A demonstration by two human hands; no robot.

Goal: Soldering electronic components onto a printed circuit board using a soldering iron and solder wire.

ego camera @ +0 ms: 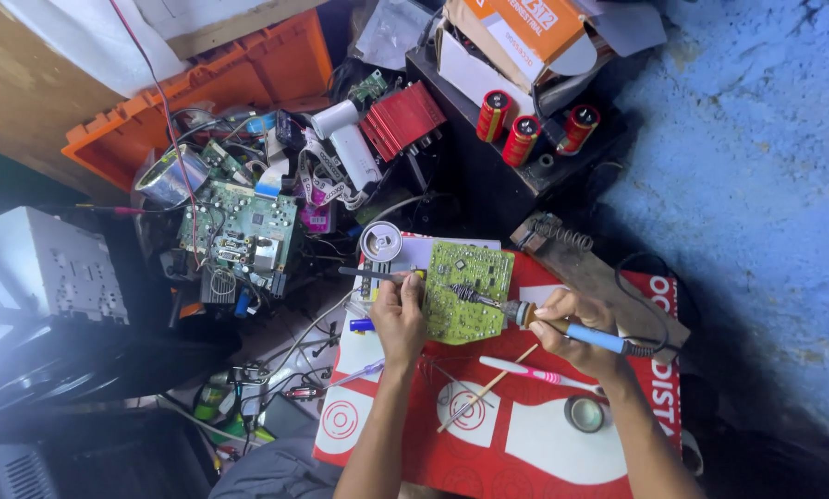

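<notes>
Fingers of right hand (576, 323) clenched round blue-handled soldering iron (562, 325), left hand (399, 314) apparently pinching tweezers (368, 273), green circuit board (465, 288).

both forearms forward, left hand (399, 317) and right hand (576, 328) curled, fingers closed

Green circuit board (465, 288) flat on red cardboard, blue-handled soldering iron (562, 326) tip touching
</notes>
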